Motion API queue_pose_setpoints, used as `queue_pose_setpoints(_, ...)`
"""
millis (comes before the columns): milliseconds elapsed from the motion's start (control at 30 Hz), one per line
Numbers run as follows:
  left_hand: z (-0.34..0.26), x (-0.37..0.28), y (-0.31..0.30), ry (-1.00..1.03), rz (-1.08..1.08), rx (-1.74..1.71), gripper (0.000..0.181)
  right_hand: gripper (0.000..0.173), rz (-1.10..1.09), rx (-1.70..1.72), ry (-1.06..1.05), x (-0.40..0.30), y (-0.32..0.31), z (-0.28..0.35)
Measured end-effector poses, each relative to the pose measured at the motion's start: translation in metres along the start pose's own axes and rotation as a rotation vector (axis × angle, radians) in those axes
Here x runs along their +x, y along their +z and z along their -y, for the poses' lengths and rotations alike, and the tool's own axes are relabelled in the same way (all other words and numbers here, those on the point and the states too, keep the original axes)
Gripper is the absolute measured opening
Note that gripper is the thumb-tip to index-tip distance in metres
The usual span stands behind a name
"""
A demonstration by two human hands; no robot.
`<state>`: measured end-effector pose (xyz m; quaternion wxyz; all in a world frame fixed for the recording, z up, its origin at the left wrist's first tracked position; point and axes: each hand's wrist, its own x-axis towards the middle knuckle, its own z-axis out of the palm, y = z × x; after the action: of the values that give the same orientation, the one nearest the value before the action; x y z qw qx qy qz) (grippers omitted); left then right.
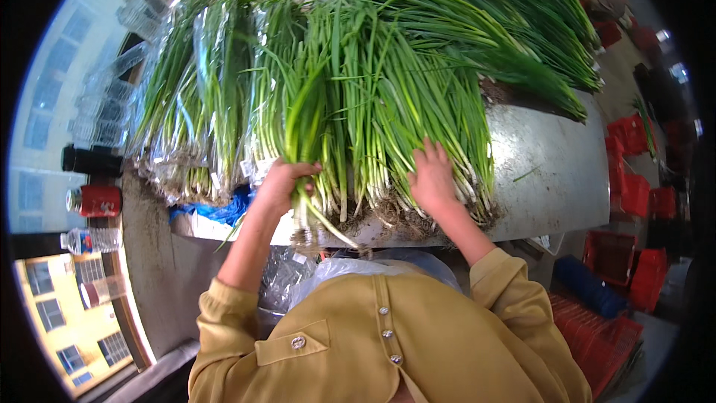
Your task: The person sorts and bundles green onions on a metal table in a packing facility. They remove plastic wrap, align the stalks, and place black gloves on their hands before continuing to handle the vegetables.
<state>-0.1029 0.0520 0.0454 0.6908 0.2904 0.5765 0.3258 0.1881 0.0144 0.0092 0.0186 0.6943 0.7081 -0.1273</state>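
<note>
My left hand [284, 186] is closed around a bunch of green onions [305, 131], gripping it low on the pale stems, with the roots hanging at the table's near edge. One stem slants out of that bunch to the right. My right hand [433, 179] rests on loose green onions [386, 129] spread across the metal table [551, 179], fingers apart over the stems. Soil clings to the roots [408, 215] beside it. Left of my left hand lie several bunches in clear plastic sleeves [221, 89], roots towards me.
A large heap of green onions [470, 17] covers the far right of the table. Blue plastic [218, 210] lies at the near left edge. A red can [100, 201] and a plastic bottle [92, 240] stand by the window. Red crates [596, 341] are stacked on the right.
</note>
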Motion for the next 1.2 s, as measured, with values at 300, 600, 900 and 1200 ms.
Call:
queue_pose_setpoints(300, -0.207, -0.119, 0.017, 0.776, 0.112, 0.152, 0.031, 0.041, -0.229, 0.382, -0.037, -0.050, 0.025, -0.019)
queue_pose_setpoints(600, -0.177, -0.017, 0.032, 0.749, -0.130, 0.282, 0.028, 0.035, -0.494, 0.813, 0.281, -0.079, 0.015, -0.105)
queue_pose_setpoints(900, 0.042, 0.097, 0.026, 0.496, -0.236, 1.355, 0.105, 0.057, -0.524, 1.047, 0.761, -0.053, 0.033, -0.319)
queue_pose_setpoints(1200, -0.008, 0.038, 0.110, 0.552, -0.380, 1.397, 0.052, 0.101, -0.519, 1.469, 1.092, 0.065, -0.031, -0.488)
